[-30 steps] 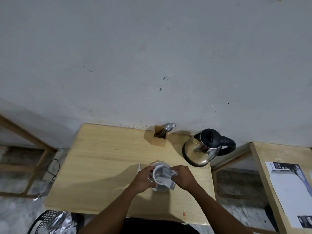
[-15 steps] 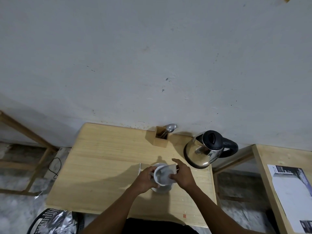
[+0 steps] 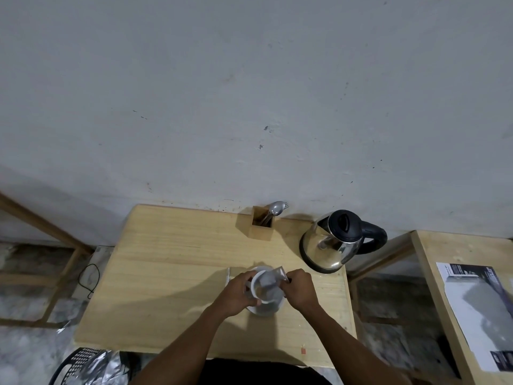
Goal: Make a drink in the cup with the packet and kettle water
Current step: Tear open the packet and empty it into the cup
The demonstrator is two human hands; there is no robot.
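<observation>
A white cup (image 3: 256, 290) stands on a white saucer (image 3: 263, 311) near the front of the wooden table (image 3: 172, 273). My left hand (image 3: 240, 294) is wrapped around the cup's left side. My right hand (image 3: 299, 290) pinches a pale grey packet (image 3: 273, 282) that lies tilted over the cup's mouth. What is inside the cup is hidden by the packet. A steel kettle (image 3: 331, 245) with a black lid and handle stands at the back right of the table.
A wooden holder (image 3: 262, 227) with a spoon (image 3: 276, 208) in it stands by the wall. A thin white strip (image 3: 227, 276) lies left of the cup. A second table with a printed sheet (image 3: 483, 309) is at right; a black basket (image 3: 80, 366) sits below left.
The packet has tipped further over the cup's mouth, and my right hand has shifted slightly around it. My left hand has stayed on the cup.
</observation>
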